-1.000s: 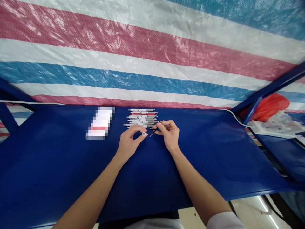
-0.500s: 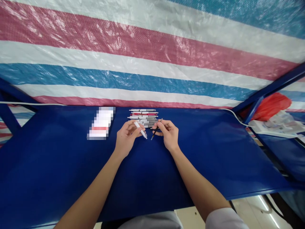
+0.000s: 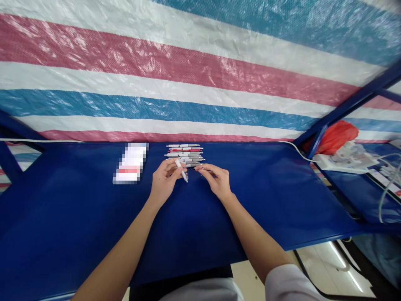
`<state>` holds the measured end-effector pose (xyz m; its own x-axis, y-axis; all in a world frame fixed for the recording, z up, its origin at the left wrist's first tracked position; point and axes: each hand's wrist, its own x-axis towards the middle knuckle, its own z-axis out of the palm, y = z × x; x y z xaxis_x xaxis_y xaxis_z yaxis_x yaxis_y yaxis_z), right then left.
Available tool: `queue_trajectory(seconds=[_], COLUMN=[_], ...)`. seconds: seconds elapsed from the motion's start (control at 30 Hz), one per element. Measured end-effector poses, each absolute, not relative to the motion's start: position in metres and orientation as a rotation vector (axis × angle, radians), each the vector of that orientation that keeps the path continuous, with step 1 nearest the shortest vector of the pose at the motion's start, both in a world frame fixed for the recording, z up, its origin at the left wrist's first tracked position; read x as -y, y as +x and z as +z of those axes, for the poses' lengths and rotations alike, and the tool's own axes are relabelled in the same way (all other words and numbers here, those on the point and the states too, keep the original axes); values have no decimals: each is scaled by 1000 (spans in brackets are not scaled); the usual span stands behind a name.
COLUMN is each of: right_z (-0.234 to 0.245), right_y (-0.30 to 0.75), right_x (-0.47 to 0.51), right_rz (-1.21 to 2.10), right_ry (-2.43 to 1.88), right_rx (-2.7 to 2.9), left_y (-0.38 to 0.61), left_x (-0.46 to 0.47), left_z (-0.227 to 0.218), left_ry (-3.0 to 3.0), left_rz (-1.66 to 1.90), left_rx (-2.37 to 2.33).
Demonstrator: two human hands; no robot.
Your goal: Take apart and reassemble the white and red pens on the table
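Note:
My left hand (image 3: 163, 177) is closed around a white pen barrel (image 3: 179, 165), which slants down to the right with its clear end lowest. Just right of it, my right hand (image 3: 217, 179) pinches thumb and forefinger together. A tiny shiny piece (image 3: 202, 167) shows at those fingertips, too small to name for certain. The two hands are apart. Beyond them lies a row of several pens (image 3: 184, 151), white and grey with one red, set side by side. The nearest pens are partly behind my left fingers.
A pixelated flat object (image 3: 130, 163) lies left of the pens on the blue table (image 3: 94, 234). Behind stands a striped plastic sheet (image 3: 156, 96). At right are blue frame bars (image 3: 347, 102), a white cable (image 3: 297, 147), a red plastic bag (image 3: 336, 136) and another table.
The dark pen refill that my right hand held is no longer visible; its fingers now pinch a tiny shiny piece. My left hand still holds the barrel. The view has shifted slightly to the right.

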<state>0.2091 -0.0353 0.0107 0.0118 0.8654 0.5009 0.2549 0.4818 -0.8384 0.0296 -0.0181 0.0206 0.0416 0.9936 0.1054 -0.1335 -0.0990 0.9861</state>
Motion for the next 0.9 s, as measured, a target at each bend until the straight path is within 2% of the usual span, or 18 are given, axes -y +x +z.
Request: queue_trajectory(seconds=[0.23,0.37,0.6,0.9], right_z=[13,20,14,10], right_y=[212,209,207,208], right_x=[37,37,20,14], right_rz=[545,681,1079,1160], right_ry=[-962,-1049,-1034,-1020], right_rx=[1564,1401,704,623], left_y=[30,30,30,28], left_x=[18,18,18,18], left_z=[22,23,21,21], left_ry=[1198,1195,1186,1244], left_rz=[1305,1322,1333,1314], left_rx=[-1025,-1030,-1017,-1042])
